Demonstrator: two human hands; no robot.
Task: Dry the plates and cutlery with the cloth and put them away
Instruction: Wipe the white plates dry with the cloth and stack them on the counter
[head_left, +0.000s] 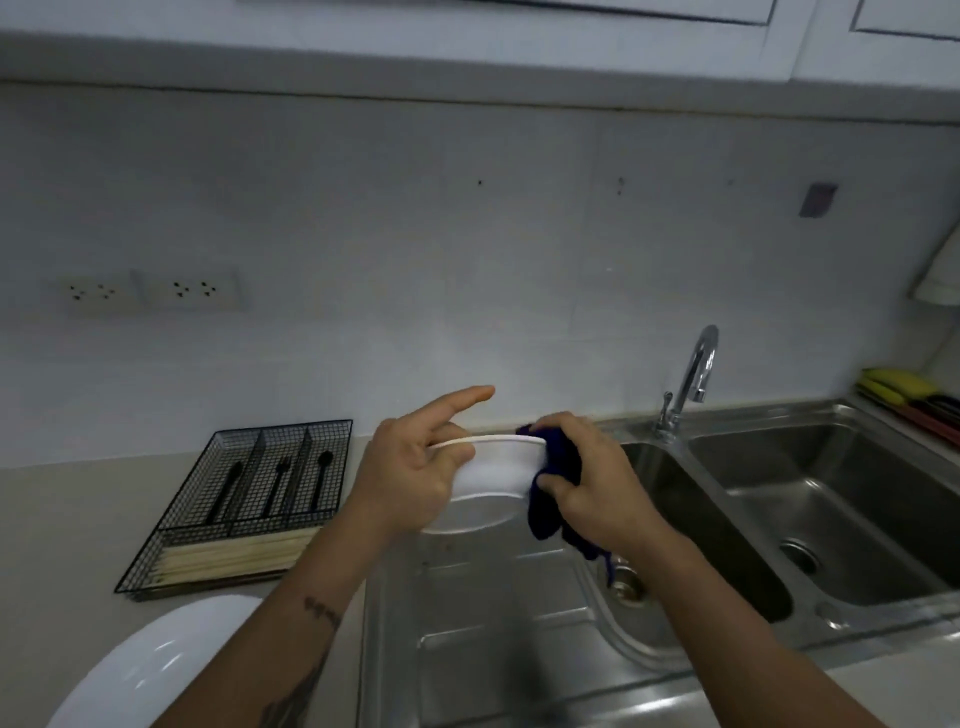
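Beige counter (78, 519) carries a mesh cutlery tray (249, 499) near its back edge, ready for dried pieces, while over the draining board (493, 623) the left hand (410, 467) grips a white bowl (488, 467) so the right hand (592, 478), pinching the blue cloth (550, 488), can wipe its rim

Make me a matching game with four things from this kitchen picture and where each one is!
Things:
1. small white bowl
2. dark blue cloth
3. black wire-mesh cutlery tray
4. large white plate

Places:
A. on the counter, left of the steel sink
B. bottom-left corner, nearest the camera
C. held in the left hand
D. held in the right hand

Pairs: 1-C, 2-D, 3-A, 4-B
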